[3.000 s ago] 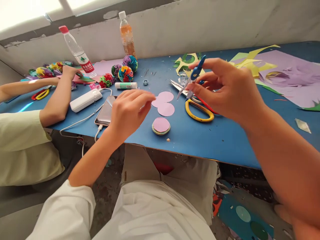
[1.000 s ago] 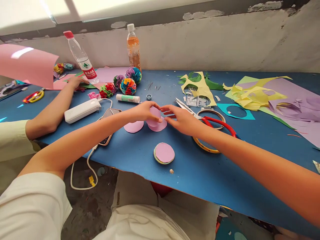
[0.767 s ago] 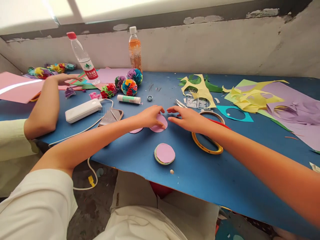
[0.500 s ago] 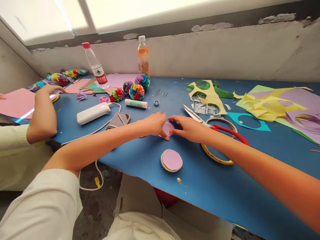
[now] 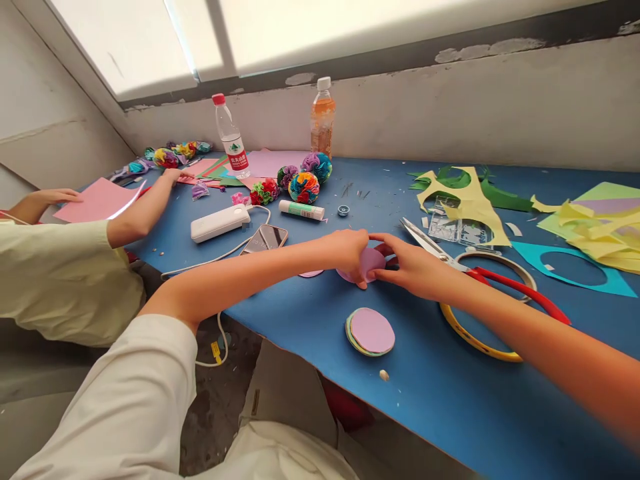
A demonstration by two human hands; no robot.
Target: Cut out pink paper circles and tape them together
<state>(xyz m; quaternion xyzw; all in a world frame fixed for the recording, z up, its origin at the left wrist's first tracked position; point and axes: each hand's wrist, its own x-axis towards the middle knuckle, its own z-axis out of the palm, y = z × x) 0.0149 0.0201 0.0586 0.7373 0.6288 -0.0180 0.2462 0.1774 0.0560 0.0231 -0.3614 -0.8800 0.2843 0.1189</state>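
Observation:
Between my two hands is a purple paper circle (image 5: 373, 260), one edge curling up off the blue table. On its left side my left hand (image 5: 350, 252) is closed on it, thumb low and fingers partly hidden. The thumb and fingers of my right hand (image 5: 403, 263) pinch its right edge. Part of another pink paper circle (image 5: 312, 273) shows under my left forearm. Nearer to me lies a stack of paper circles (image 5: 373, 330), pink on top with green and yellow edges below.
Red-handled scissors (image 5: 520, 287) lie on tape rolls (image 5: 480, 350) by my right forearm. Paper scraps (image 5: 470, 207) spread at the right. A phone (image 5: 267, 239), power bank (image 5: 220, 223), glue stick (image 5: 301, 210), paper flower balls (image 5: 304, 187) and bottles (image 5: 233, 143) stand beyond. A co-worker's arm (image 5: 145, 213) is at left.
The view has swung left, so the table things sit farther right. My right fingers have closed on the purple circle and its edge has risen. The co-worker's pink sheet has been lifted.

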